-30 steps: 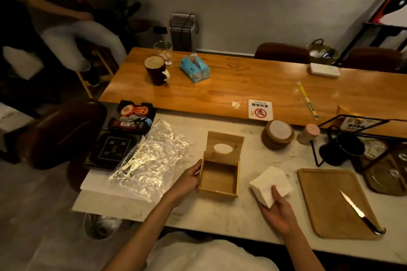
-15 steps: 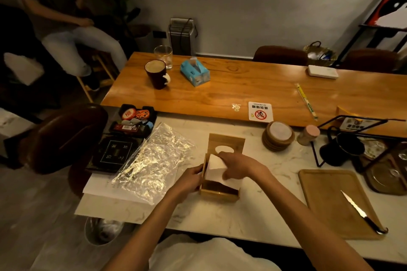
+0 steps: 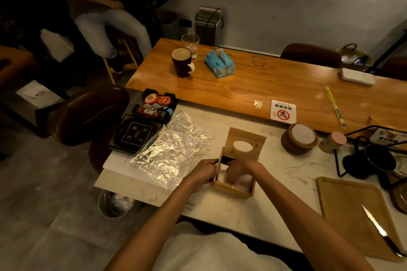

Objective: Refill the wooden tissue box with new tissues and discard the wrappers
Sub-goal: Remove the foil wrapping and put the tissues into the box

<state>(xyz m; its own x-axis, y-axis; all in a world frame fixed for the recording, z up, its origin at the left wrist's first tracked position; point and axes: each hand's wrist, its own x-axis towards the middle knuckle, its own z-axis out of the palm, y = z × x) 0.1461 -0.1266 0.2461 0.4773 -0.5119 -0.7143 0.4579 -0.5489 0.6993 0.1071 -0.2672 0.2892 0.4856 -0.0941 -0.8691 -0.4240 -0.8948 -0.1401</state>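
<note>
Right hand point(image 3: 239, 170) knuckles curled, pressing tissues point(image 3: 243, 180) straight down into box point(image 3: 233, 190); left hand point(image 3: 203, 171) grips its left wall, lid point(image 3: 245, 145) just behind

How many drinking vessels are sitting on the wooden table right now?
2: a dark mug near the table's far left corner, and a clear glass just behind it, partly hidden by the mug. None other shows, though the table runs out of view at right.

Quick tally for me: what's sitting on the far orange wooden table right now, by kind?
Drinking vessels: 2, a dark mug and a clear glass
Blue tissue pack: 1
White flat case: 1
Yellow pen-like stick: 1
No-smoking sign card: 1
Total: 6
</note>
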